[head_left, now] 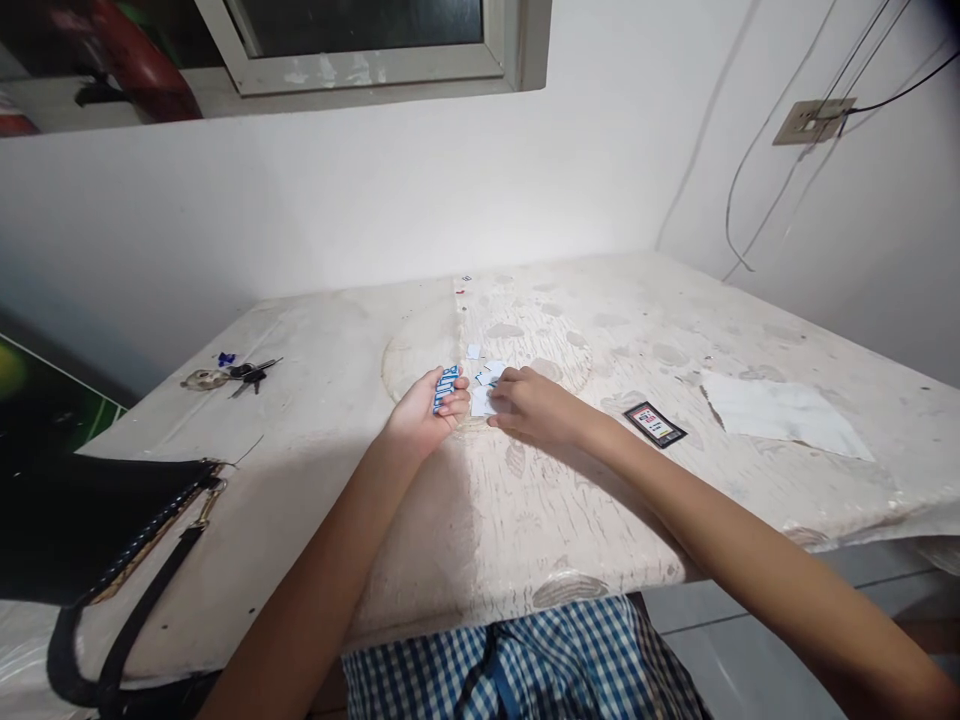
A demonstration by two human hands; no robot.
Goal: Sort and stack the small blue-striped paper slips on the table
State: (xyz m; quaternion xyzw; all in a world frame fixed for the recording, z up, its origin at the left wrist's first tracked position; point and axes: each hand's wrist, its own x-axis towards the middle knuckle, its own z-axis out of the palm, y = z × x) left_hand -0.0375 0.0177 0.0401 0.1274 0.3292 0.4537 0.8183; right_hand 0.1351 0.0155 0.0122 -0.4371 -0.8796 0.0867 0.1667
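Left hand point(429, 412), just left of centre: palm upward, fingers curled. Right hand point(531, 400), right of centre: palm down, fingers bent. Bare forearms point(716, 525), lower left and lower right.

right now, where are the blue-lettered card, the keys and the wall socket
Blue-lettered card point(445, 389): head view, lettered face.
Keys point(253, 375): head view, middle of the bunch.
Wall socket point(813, 122): head view, faceplate.

The light is strongest on the middle of the white wall point(559, 215), while the left of the table point(315, 370) stays dimmer; a soft shadow lies beside the left forearm point(364, 500), the blue-and-white piece point(445, 388) has soft lettering, and the upper right corner is dark
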